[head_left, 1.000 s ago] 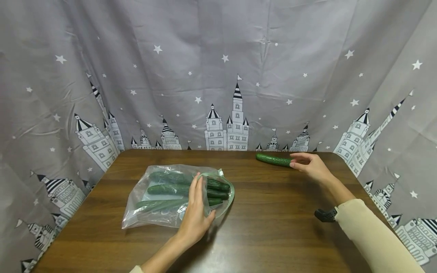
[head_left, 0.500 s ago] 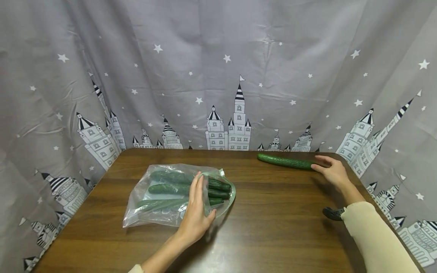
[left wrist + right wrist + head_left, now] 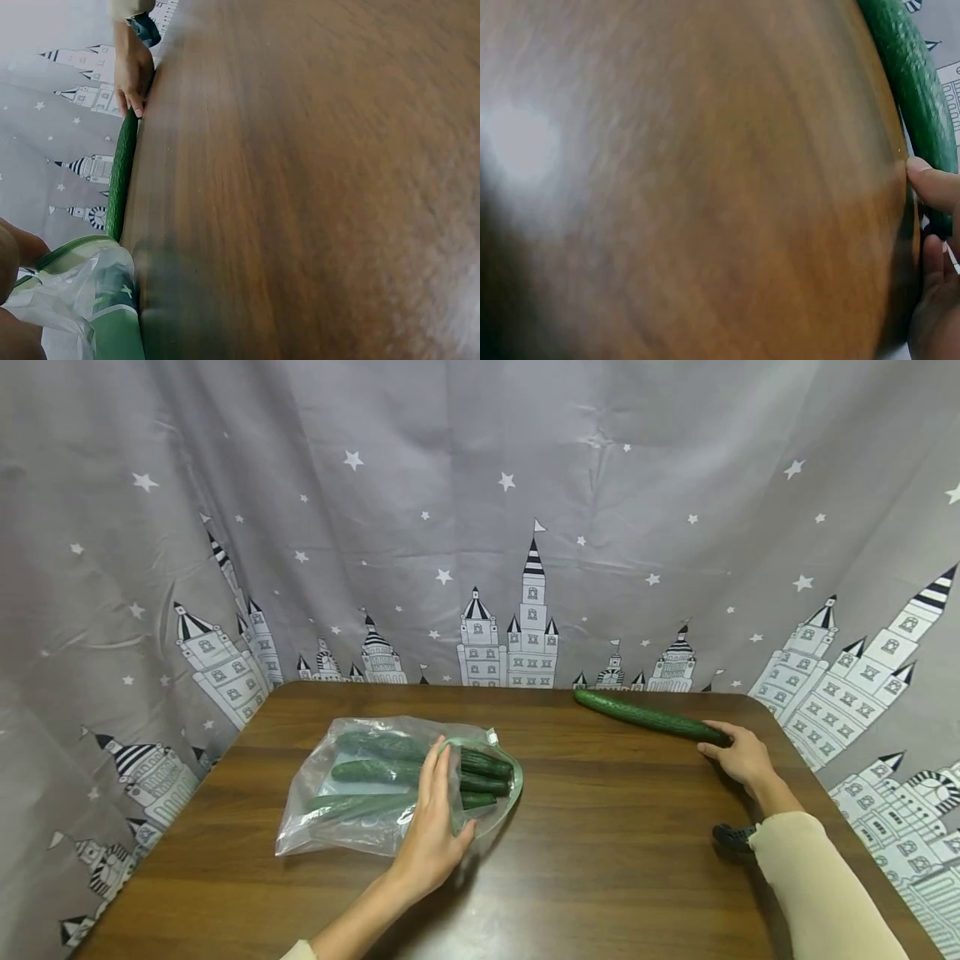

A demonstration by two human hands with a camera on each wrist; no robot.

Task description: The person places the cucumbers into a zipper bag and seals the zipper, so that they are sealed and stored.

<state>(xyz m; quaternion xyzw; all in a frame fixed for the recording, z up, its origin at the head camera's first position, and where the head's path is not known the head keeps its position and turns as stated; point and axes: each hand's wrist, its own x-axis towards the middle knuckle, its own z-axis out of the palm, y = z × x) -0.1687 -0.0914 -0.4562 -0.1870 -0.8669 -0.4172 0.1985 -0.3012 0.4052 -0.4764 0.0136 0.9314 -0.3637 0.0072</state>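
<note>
In the head view, my left hand (image 3: 430, 839) holds the upper edge of a clear plastic bag (image 3: 307, 831) with a pale green zip rim (image 3: 519, 781). Several cucumbers (image 3: 378, 771) lie inside, their ends showing at the bag's parted mouth, which faces right. At the far right of the table, my right hand (image 3: 741, 758) grips the right end of a single long cucumber (image 3: 648, 717). That cucumber lies slantwise near the back edge. The right wrist view shows the thumb (image 3: 934, 184) against its dark green skin; the other fingers are partly cut off there.
A brown wooden table (image 3: 600, 860) carries everything. Behind it hangs a grey curtain (image 3: 375, 552) printed with stars and castles. A black strap piece (image 3: 733, 837) sticks out from the right cuff, low over the wood.
My right hand has moved right and slightly nearer, at the end of the single cucumber, which now shows longer and more slanted. The left hand and the bag have kept their place.
</note>
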